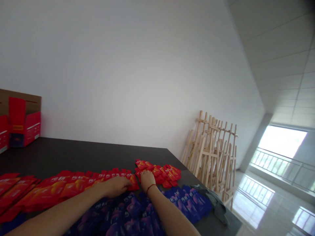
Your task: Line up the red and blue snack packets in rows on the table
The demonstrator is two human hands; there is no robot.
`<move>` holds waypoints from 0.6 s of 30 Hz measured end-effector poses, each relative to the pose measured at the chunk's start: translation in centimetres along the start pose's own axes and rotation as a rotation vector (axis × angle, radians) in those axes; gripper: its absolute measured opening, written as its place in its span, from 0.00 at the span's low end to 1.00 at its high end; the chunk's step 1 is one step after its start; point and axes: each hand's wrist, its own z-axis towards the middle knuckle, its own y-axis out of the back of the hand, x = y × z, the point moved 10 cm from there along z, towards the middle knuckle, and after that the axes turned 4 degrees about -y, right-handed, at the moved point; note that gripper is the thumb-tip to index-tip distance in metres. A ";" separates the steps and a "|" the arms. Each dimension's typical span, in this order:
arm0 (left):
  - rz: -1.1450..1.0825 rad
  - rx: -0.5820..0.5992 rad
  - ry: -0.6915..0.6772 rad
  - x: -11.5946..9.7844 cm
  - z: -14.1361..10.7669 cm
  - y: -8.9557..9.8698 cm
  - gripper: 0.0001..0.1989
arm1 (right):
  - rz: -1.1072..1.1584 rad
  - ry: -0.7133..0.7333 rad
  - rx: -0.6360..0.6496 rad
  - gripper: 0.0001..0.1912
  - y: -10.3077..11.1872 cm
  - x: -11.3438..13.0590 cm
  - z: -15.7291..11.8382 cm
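Dark bench [73, 157] against white wall [123, 65], wooden easels [211, 157] leaning past far corner, red carton [21, 121] at far left. Head view: left hand [115, 186] lying on end of red sachet row [73, 186], grip loose, any hold unclear. Right hand [147, 180], red cord [150, 187] on wrist, fingers curled onto loose red sachet pile [167, 173]; cannot tell if pinching. Purple sachets [137, 213] lie under forearms [61, 216]. Risk: forearm drag could scatter purple rows; hasty pressing could mix loose red sachets.

Our left forearm [61, 211] and right forearm [169, 213] are bare, and a thin red string bracelet [150, 187] circles our wrist just behind the right hand [147, 181].
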 end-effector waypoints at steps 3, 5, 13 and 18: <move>0.019 0.014 0.009 -0.5 0.1 0.1 0.15 | -0.014 -0.015 -0.004 0.20 0.2 0.2 -0.5; 0.030 0.022 0.015 -0.6 0.2 0.0 0.15 | -0.024 -0.019 -0.009 0.20 0.7 -0.1 -0.7; 0.066 0.046 0.038 -0.4 0.2 -0.1 0.14 | -0.062 -0.057 -0.011 0.20 3.8 -2.6 -1.2; 0.064 0.058 0.034 -1.0 0.2 0.4 0.16 | -0.063 -0.074 -0.022 0.21 4.8 -2.2 -1.1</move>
